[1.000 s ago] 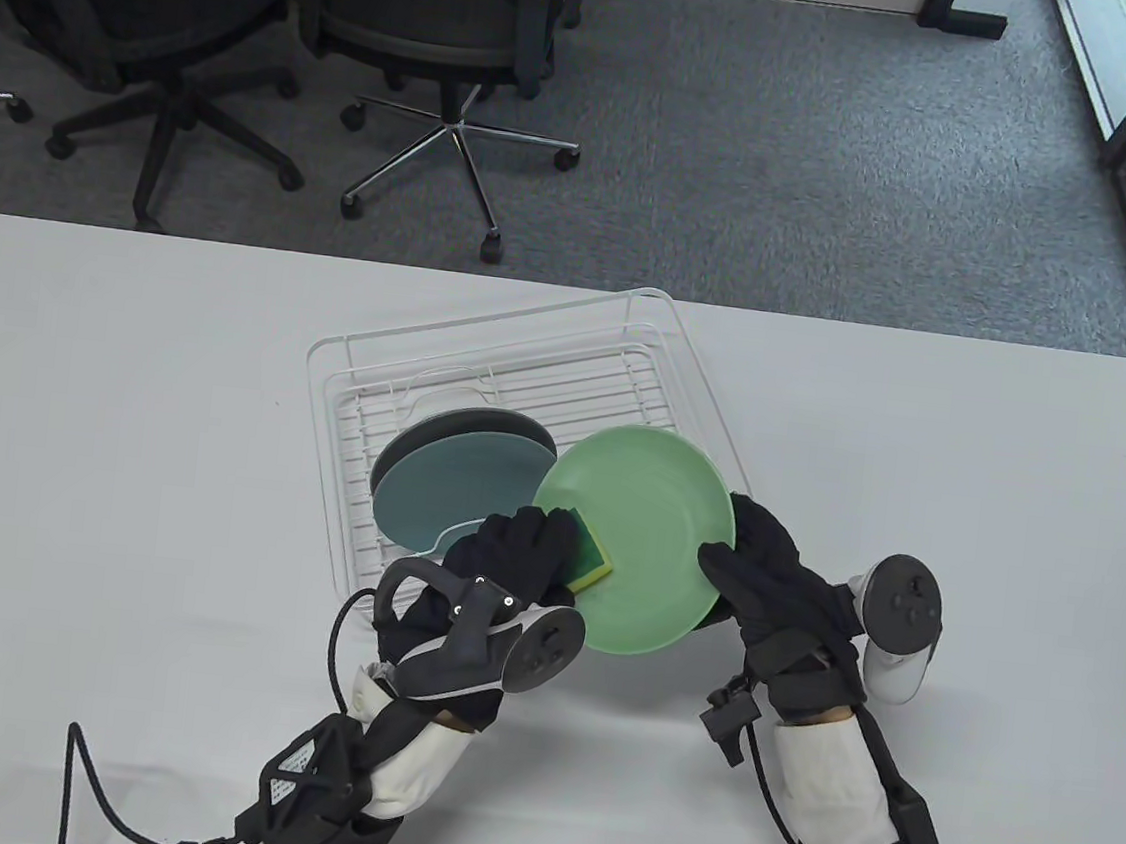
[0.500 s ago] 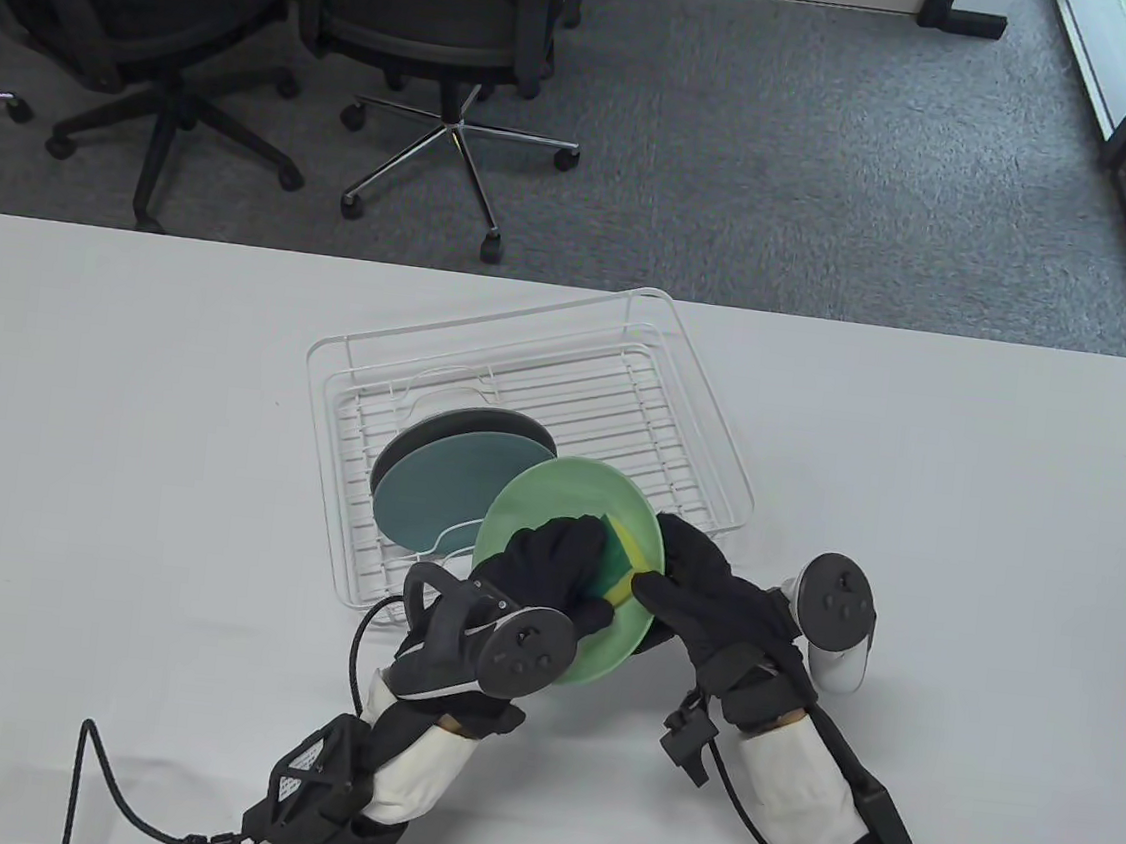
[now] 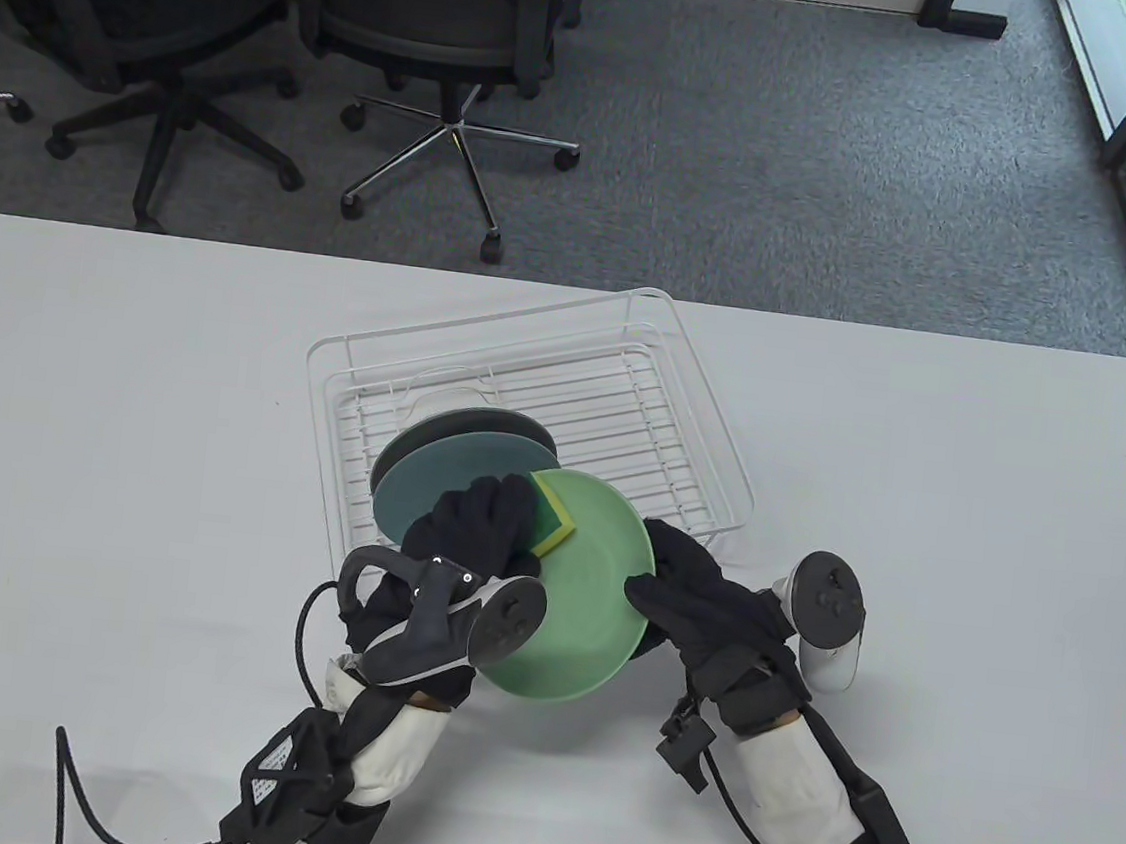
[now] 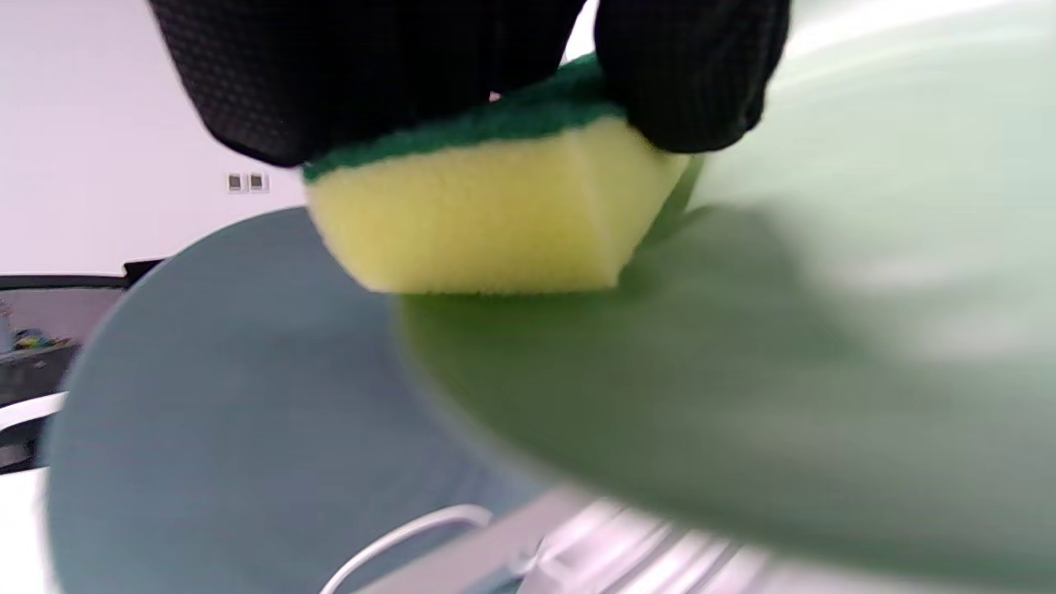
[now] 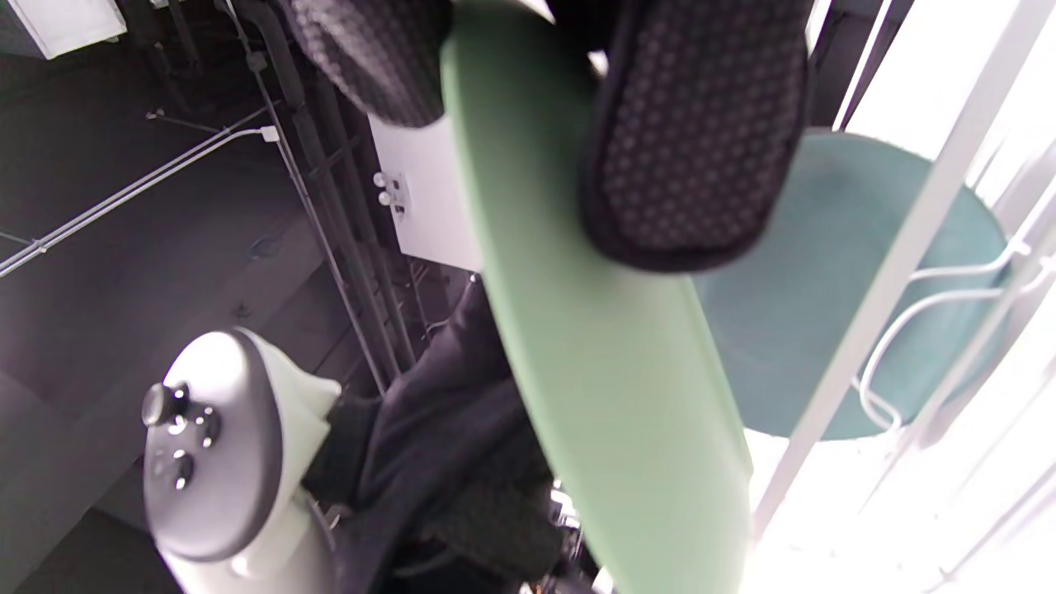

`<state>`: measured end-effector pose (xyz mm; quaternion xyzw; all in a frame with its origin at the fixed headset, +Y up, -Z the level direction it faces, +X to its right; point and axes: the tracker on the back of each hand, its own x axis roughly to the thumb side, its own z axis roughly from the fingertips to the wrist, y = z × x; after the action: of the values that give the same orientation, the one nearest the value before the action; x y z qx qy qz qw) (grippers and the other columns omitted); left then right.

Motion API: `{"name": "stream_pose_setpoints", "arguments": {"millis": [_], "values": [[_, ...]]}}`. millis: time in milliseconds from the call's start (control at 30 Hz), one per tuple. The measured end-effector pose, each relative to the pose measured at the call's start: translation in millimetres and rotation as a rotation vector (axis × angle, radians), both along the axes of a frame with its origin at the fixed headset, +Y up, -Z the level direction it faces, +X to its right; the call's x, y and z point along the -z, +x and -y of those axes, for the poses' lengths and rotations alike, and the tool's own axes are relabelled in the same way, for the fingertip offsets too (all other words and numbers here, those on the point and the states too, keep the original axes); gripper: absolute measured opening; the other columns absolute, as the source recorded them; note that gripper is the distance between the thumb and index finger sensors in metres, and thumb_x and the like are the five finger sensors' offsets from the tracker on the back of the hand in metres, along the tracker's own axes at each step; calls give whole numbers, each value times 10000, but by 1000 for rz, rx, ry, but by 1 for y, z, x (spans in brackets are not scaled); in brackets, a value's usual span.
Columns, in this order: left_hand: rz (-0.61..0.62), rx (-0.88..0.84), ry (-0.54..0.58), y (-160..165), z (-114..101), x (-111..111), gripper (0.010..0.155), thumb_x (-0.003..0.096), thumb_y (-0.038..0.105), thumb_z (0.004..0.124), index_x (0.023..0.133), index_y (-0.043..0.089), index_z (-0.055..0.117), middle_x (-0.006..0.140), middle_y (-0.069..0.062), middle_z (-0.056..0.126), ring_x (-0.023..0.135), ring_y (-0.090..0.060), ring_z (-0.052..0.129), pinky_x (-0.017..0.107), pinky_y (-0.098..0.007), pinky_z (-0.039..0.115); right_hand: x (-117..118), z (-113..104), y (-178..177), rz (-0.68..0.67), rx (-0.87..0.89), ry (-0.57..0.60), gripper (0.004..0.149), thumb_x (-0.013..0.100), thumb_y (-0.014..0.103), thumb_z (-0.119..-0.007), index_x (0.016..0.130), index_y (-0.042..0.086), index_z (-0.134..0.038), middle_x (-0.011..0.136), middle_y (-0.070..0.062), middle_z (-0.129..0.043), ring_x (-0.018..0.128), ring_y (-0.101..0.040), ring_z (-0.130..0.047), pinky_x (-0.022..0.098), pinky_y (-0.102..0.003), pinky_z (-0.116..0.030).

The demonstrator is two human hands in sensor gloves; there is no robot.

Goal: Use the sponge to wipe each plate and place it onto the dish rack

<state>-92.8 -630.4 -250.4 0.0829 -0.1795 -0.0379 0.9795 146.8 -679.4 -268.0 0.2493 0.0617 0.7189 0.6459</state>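
Observation:
A light green plate (image 3: pixel 584 605) is held tilted just in front of the white wire dish rack (image 3: pixel 696 396). My right hand (image 3: pixel 696 587) grips its right rim, thumb on the face and fingers behind; the right wrist view shows that rim (image 5: pixel 610 355) edge-on between my fingers. My left hand (image 3: pixel 471 533) holds a yellow and green sponge (image 3: pixel 550 515) against the plate's upper left edge; in the left wrist view the sponge (image 4: pixel 487 214) presses on the green plate (image 4: pixel 742 396). A dark teal plate (image 3: pixel 435 489) leans in the rack, with another dark plate behind it.
The rack stands mid-table, its back and right part bare wire. Office chairs (image 3: pixel 434 26) stand on the carpet beyond the table's far edge. White tabletop (image 3: pixel 971 465) spreads to both sides of the rack.
My left hand slid the sponge from the plate's right side up to its upper left edge. The plate was drawn leftward and lower over the second, and my right hand followed it.

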Motion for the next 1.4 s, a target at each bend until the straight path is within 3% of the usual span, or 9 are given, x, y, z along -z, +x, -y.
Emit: {"name": "stream_pose_setpoints", "arguments": {"millis": [233, 700, 833, 1067, 1233, 1400], "values": [[10, 64, -144, 7, 4, 1, 714, 511, 438, 802, 1117, 105, 624, 1046, -202, 822, 857, -391, 928, 592, -475, 853, 4, 2, 15, 95, 23, -19, 700, 634, 253, -665, 1030, -215, -325, 885, -472, -625, 649, -505, -872, 410, -335, -907], [343, -176, -196, 33, -2, -16, 711, 502, 439, 804, 1097, 90, 632, 1025, -199, 826, 838, -373, 938, 581, -440, 872, 6, 9, 15, 134, 28, -31, 711, 631, 261, -670, 1033, -210, -320, 900, -467, -610, 665, -510, -863, 420, -344, -909], [408, -300, -123, 36, -6, -22, 704, 507, 442, 795, 1090, 80, 639, 1011, -205, 835, 822, -369, 948, 569, -431, 881, 5, 12, 6, 72, 46, -42, 742, 619, 292, -667, 1039, -207, -313, 904, -466, -611, 662, -507, -865, 416, -335, -907], [401, -303, -76, 34, -6, -23, 695, 496, 441, 812, 1085, 115, 641, 1014, -187, 833, 831, -358, 946, 578, -429, 881, 7, 12, 5, -2, 57, -18, 732, 603, 310, -673, 1067, -165, -363, 892, -469, -649, 631, -510, -876, 391, -332, -899], [350, -226, 17, 34, -6, -25, 714, 490, 441, 819, 1103, 145, 602, 1034, -173, 812, 861, -357, 925, 603, -446, 860, 8, 12, 4, -84, 44, -9, 715, 602, 307, -680, 1079, -143, -397, 889, -466, -672, 621, -510, -883, 383, -340, -897], [203, -152, 202, 22, -8, -23, 725, 499, 438, 803, 1111, 116, 584, 1038, -178, 809, 861, -366, 923, 598, -458, 859, 5, 7, -1, -125, 13, 33, 704, 602, 291, -697, 1079, -137, -405, 889, -460, -682, 628, -506, -888, 387, -350, -894]]}}
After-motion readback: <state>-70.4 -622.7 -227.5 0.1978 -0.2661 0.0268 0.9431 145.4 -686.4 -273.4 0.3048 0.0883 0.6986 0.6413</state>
